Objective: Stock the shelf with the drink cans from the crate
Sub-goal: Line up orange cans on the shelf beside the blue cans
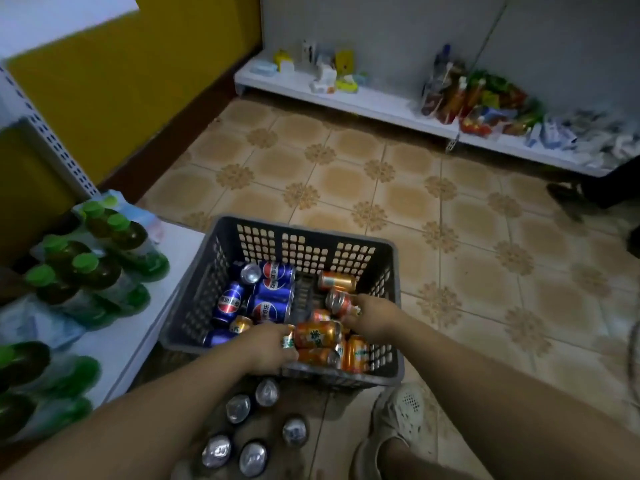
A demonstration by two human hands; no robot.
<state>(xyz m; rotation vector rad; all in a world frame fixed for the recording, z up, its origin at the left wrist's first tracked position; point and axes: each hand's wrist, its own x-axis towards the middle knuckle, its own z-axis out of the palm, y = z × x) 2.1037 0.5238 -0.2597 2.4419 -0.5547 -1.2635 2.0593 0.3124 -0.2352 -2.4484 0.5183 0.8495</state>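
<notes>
1. Crate (304,230): grey moulded plastic, rectangular, with walls pierced by a grid of square holes. It stands on the floor (450,271), at the corner of the low shelf.
2. Blue cans (273,299): glossy metal cylinders with a red, white and blue roundel. They lie on their sides in the left half of the crate, and one shows its silver end.
3. Orange cans (317,334): the same shape with a shiny orange print, heaped in the right half, mostly on their sides.
4. Left hand (266,348): inside the crate at its near wall, fingers curled round a half-hidden can (287,341), of which only a green-and-white patch shows.
5. Right hand (372,317): inside the crate to the right, fingertips gripping a tilted orange can (341,303), its silver end turned leftwards.
6. Standing cans (238,408): five, upright on the floor just outside the near wall of the crate, with only dull silver lids showing.
7. Low shelf (138,334): a smooth white board on the left, carrying rounded dark bottles (100,271) with bright green caps.
8. Far shelf (363,98): white, set against the grey wall, holding small boxes and crinkled coloured packets (481,98).
9. Floor: beige tiles with rosette motifs at the corners.
10. Shoe (401,410): pale with a perforated upper, beside the near right corner of the crate.
</notes>
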